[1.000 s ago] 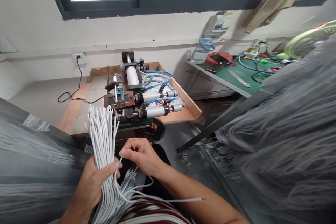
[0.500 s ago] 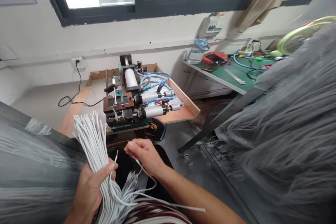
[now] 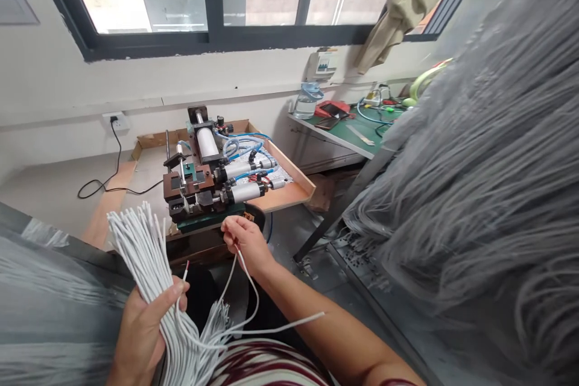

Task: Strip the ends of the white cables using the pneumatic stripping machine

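My left hand (image 3: 147, 319) is wrapped round a thick bundle of white cables (image 3: 142, 247), its thumb lying across the front. Beside that thumb one cable end (image 3: 186, 268) sticks up, stripped to show dark and red inner wires. My right hand (image 3: 248, 244) is closed in a pinch on a white cable (image 3: 256, 295) that loops down towards my lap; the fingers partly hide its end. Just beyond both hands stands a pneumatic machine (image 3: 192, 184) with metal cylinders and brown blocks.
The machine sits on a wooden-edged bench (image 3: 289, 193) with blue air hoses. To the right, a green table (image 3: 344, 129) bears a water jug (image 3: 308, 99) and tools. Large hanks of grey-looking cable (image 3: 434, 205) hang at the right. A black power cord (image 3: 118, 163) runs to the wall socket.
The view has turned to the right and tilted up a little. My right hand has lifted away from my left, drawing up the cable. My left hand keeps hold of the bundle.
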### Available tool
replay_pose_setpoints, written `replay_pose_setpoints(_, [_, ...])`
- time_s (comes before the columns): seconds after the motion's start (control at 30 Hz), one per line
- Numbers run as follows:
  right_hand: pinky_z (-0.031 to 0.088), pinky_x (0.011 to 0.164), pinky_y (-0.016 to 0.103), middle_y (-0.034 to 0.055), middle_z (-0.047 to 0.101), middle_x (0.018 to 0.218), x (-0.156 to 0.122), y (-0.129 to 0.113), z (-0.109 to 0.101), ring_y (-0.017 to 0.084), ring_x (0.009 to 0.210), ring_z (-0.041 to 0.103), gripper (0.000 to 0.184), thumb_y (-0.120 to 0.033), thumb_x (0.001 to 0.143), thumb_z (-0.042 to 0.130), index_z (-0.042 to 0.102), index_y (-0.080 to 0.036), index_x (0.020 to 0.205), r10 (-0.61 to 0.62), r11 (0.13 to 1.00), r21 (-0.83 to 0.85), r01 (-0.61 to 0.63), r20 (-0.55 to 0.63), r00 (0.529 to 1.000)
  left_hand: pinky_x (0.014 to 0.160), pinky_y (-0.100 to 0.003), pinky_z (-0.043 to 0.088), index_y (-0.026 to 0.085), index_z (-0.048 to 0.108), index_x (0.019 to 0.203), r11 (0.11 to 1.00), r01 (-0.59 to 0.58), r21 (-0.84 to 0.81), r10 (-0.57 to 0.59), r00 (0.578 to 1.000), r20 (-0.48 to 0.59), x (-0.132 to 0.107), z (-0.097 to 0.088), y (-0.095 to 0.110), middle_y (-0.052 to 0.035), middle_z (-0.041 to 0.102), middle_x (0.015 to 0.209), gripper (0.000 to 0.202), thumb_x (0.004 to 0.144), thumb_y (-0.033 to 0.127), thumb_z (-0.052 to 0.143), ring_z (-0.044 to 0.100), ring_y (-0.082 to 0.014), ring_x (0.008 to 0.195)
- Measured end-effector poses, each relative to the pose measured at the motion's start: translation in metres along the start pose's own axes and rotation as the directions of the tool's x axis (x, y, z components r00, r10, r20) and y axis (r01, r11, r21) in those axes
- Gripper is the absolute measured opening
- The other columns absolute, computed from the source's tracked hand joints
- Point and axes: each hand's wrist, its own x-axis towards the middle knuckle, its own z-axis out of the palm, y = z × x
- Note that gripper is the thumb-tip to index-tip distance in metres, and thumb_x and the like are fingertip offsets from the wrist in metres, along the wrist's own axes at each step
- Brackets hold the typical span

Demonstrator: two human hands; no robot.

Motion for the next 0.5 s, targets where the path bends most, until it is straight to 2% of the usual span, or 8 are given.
replay_pose_setpoints(0.13, [0.022,0.041,0.018,-0.0047,0.039,0.052,0.008,-0.031,-0.030,0.006,0.044,0.030,0.023,-0.035,0.072,0.050,0.052,-0.015,0.062,-0.153,0.986,-0.077,0.146,-0.091,0.984,0.046,-0.025,0.039,0.012,0.060,0.069,0.997,0.021,-0.073,-0.027,0.996,-0.085,0.001,0.001,0.002,-0.0036,0.061,0.058,0.019,0.052,0.016,0.068,0.051,-0.0122,0.048])
replay_pose_setpoints(0.2, [0.028,0.047,0.018,-0.0045,0.040,0.052,0.005,-0.048,-0.037,0.007,0.050,0.034,0.018,-0.031,0.071,0.052,0.054,-0.015,0.063,-0.320,0.926,-0.256,0.278,-0.140,0.937,0.047,-0.025,0.040,0.011,0.060,0.068,0.996,0.025,-0.091,-0.035,0.993,-0.113,0.001,0.004,0.004,-0.0042,0.062,0.058,0.021,0.050,0.015,0.069,0.053,-0.0131,0.049])
replay_pose_setpoints(0.23, [0.030,0.051,0.019,-0.0039,0.042,0.054,0.002,-0.053,-0.035,0.008,0.053,0.037,0.016,-0.029,0.071,0.053,0.055,-0.015,0.063,-0.400,0.871,-0.360,0.335,-0.122,0.908,0.047,-0.025,0.041,0.011,0.061,0.068,0.995,0.020,-0.098,-0.031,0.992,-0.121,0.001,0.005,0.005,-0.0041,0.062,0.057,0.021,0.049,0.015,0.070,0.053,-0.0134,0.049])
replay_pose_setpoints(0.3, [0.033,0.055,0.020,-0.0025,0.046,0.057,-0.009,-0.051,-0.024,0.010,0.058,0.042,0.017,-0.027,0.072,0.051,0.056,-0.015,0.062,-0.434,0.788,-0.476,0.392,0.024,0.901,0.047,-0.025,0.041,0.011,0.061,0.068,0.993,-0.005,-0.119,-0.011,0.991,-0.130,0.003,0.010,0.008,-0.0038,0.062,0.058,0.022,0.049,0.014,0.070,0.054,-0.0138,0.051])
replay_pose_setpoints(0.37, [0.034,0.054,0.020,-0.0016,0.050,0.057,-0.024,-0.033,-0.006,0.010,0.057,0.044,0.021,-0.027,0.074,0.049,0.059,-0.015,0.061,-0.268,0.801,-0.466,0.376,0.282,0.921,0.048,-0.024,0.042,0.011,0.061,0.070,0.989,-0.038,-0.141,0.017,0.989,-0.146,0.006,0.013,0.011,-0.0032,0.062,0.060,0.022,0.049,0.014,0.069,0.055,-0.0143,0.053])
replay_pose_setpoints(0.4, [0.034,0.052,0.020,-0.0016,0.051,0.056,-0.032,-0.021,0.003,0.010,0.055,0.045,0.021,-0.028,0.074,0.049,0.061,-0.015,0.063,-0.179,0.812,-0.452,0.368,0.408,0.895,0.048,-0.025,0.042,0.012,0.061,0.071,0.987,-0.056,-0.150,0.033,0.988,-0.154,0.007,0.015,0.013,-0.0027,0.062,0.061,0.023,0.050,0.014,0.069,0.055,-0.0146,0.055])
replay_pose_setpoints(0.47, [0.035,0.052,0.019,-0.0011,0.053,0.058,-0.045,0.004,0.018,0.010,0.055,0.046,0.019,-0.031,0.072,0.053,0.063,-0.014,0.069,-0.113,0.811,-0.444,0.382,0.521,0.846,0.050,-0.025,0.042,0.014,0.061,0.074,0.982,-0.094,-0.162,0.065,0.983,-0.174,0.012,0.017,0.017,-0.0011,0.062,0.061,0.025,0.049,0.014,0.069,0.056,-0.0147,0.056])
replay_pose_setpoints(0.5, [0.035,0.053,0.020,-0.0005,0.053,0.059,-0.050,0.013,0.022,0.010,0.055,0.046,0.020,-0.030,0.073,0.052,0.063,-0.014,0.070,-0.127,0.799,-0.454,0.394,0.512,0.849,0.051,-0.025,0.043,0.014,0.061,0.074,0.980,-0.111,-0.164,0.080,0.979,-0.186,0.014,0.018,0.019,-0.0003,0.061,0.061,0.026,0.049,0.013,0.069,0.055,-0.0142,0.055])
